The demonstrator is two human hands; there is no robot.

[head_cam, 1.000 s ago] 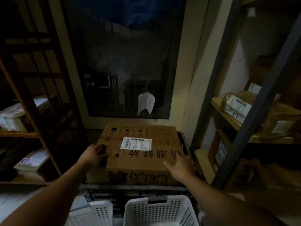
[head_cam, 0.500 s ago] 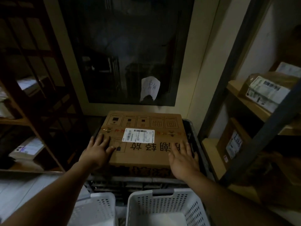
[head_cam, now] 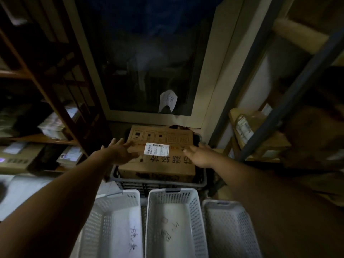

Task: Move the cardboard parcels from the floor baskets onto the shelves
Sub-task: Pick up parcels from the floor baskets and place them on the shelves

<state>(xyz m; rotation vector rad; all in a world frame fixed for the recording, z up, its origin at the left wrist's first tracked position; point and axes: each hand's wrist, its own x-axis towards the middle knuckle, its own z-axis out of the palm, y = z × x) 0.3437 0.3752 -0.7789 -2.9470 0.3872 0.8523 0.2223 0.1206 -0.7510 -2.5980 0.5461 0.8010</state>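
A large cardboard parcel (head_cam: pixel 163 138) with a white shipping label (head_cam: pixel 156 149) lies in a dark floor basket (head_cam: pixel 160 183) at the foot of the window wall. My left hand (head_cam: pixel 120 152) hovers with spread fingers over the parcel's left edge. At the parcel's right edge my right hand (head_cam: pixel 200 156) is stretched out with straight fingers. Neither hand grips anything, and whether they touch the cardboard I cannot tell.
Three white perforated baskets (head_cam: pixel 171 220) stand in a row below me. A wooden shelf unit (head_cam: pixel 46 139) with parcels stands at the left. At the right, a metal-framed shelf (head_cam: pixel 260 157) holds labelled cardboard parcels (head_cam: pixel 249 131). A dark window (head_cam: pixel 149 62) fills the wall ahead.
Both hands have lifted off the parcel's near top and now spread out at its sides. The camera has pulled back and up, showing three white baskets.
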